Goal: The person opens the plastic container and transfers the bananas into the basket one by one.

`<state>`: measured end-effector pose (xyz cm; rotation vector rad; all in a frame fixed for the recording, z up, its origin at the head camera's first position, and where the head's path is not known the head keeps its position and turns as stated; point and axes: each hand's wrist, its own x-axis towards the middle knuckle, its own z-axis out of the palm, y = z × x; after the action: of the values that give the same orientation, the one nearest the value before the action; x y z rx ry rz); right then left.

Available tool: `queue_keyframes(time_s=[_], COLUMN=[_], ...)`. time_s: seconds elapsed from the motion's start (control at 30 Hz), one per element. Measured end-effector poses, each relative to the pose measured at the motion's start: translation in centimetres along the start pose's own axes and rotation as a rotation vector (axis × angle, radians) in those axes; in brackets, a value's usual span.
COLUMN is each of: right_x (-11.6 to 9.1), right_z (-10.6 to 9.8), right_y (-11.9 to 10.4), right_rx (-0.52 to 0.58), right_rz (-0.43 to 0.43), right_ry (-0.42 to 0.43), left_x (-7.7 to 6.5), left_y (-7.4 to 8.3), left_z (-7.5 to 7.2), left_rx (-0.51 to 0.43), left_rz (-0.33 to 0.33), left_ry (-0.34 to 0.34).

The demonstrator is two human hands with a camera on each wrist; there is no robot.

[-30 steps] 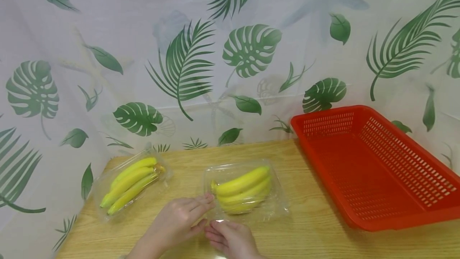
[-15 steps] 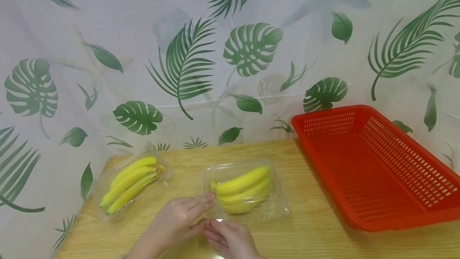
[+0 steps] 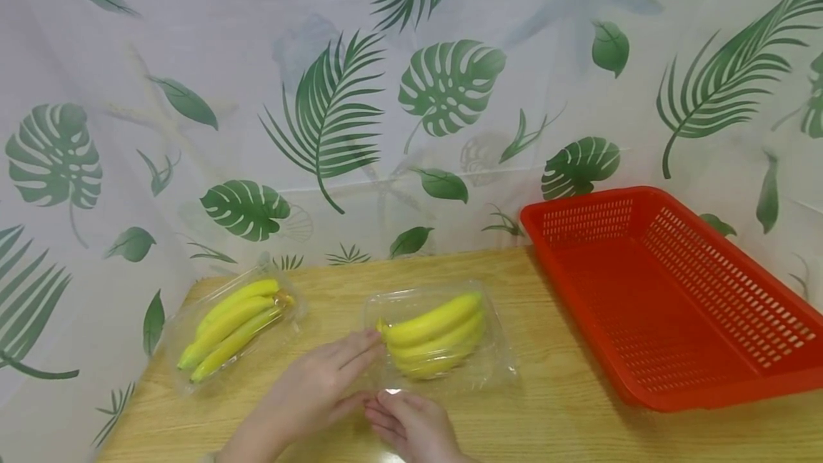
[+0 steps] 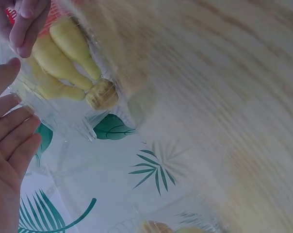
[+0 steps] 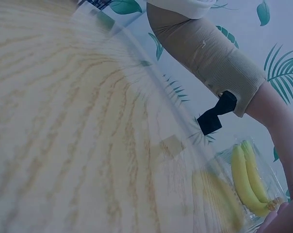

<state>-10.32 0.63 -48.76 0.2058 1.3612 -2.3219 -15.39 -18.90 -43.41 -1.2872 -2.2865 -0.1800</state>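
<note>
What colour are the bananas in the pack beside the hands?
The bananas are yellow, the upper one greenish at its tip; best seen in the head view.

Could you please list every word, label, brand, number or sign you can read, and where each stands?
There are none to read: I see no lettering on the left banana pack, middle banana pack, red basket or wooden table; the wall covering shows only printed pictures.
</note>
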Motion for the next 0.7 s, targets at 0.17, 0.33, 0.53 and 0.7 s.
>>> queue_keyframes(time_s=[0.17, 0.33, 0.53, 0.7], right_x=[-0.05, -0.06, 0.0, 0.09], right_z=[-0.04, 0.05, 0.21, 0.22], right_y=[0.05, 0.08, 0.11, 0.09], right_rx=[-0.007, -0.011, -0.024, -0.043], right_rz=[0.006, 0.003, -0.002, -0.009], right_ry=[-0.004, 0.011, 0.028, 0.031], left_x=[0.08, 0.29, 0.5, 0.57], left_y=[-0.19, -0.17, -0.07, -0.14], left_z=[-0.05, 0.09, 0.37, 0.52], left_rx=[0.002, 0.004, 0.022, 0.039], left_rz=[-0.001, 0.009, 0.021, 0.037], left_ry=[-0.027, -0.016, 0.025, 0.044])
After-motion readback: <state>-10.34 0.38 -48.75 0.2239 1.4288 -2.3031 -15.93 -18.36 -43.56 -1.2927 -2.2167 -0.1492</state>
